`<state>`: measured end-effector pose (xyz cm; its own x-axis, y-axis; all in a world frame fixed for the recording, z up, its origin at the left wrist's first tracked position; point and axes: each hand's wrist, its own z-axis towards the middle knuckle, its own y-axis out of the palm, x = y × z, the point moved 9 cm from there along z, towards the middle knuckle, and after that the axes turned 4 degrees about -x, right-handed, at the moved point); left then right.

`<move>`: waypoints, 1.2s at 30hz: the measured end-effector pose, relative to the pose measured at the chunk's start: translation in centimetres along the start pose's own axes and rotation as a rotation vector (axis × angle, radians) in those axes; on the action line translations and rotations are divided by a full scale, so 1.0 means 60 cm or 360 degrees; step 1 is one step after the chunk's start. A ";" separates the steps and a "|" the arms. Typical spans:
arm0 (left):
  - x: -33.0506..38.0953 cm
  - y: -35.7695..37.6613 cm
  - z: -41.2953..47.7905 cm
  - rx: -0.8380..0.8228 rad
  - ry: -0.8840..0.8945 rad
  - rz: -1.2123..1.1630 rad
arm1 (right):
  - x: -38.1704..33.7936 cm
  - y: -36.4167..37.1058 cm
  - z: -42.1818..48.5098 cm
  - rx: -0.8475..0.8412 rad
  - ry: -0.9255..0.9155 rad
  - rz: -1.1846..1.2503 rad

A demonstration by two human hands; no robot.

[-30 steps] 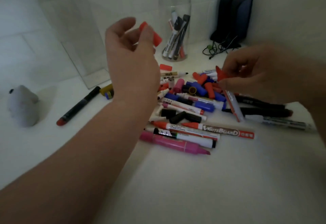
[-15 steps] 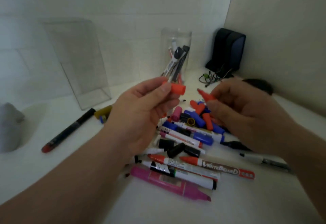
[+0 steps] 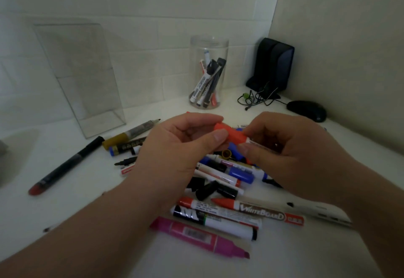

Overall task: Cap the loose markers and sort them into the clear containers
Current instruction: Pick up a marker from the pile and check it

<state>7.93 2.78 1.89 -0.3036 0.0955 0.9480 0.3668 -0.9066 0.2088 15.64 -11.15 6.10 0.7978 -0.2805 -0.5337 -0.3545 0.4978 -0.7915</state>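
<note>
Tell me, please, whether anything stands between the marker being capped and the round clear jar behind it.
Nothing visible does. The left hand pinches the red cap, the right hand grips the marker, both above the pile; no object rises between them and the round jar.

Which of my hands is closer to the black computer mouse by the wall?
Right. The right hand, holding a white marker, is just in front and left of the black computer mouse; the left hand, pinching the orange cap, is farther left.
</note>
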 end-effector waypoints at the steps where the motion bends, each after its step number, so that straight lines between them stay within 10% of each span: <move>1: 0.002 0.003 -0.002 0.0014 0.0008 0.0046 | 0.000 -0.001 -0.001 -0.0004 -0.0005 -0.0022; 21: 0.012 0.016 -0.013 -0.0222 -0.0064 0.0356 | -0.022 -0.010 -0.007 -0.0119 -0.0156 -0.0241; 36: 0.003 0.021 0.003 -0.0209 0.0078 0.0055 | 0.008 0.008 0.003 -0.0108 0.0084 0.0584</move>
<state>8.48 1.71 2.37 -0.3366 0.0460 0.9405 0.2606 -0.9553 0.1399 15.96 -10.89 5.52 0.5860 -0.1364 -0.7988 -0.6452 0.5178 -0.5618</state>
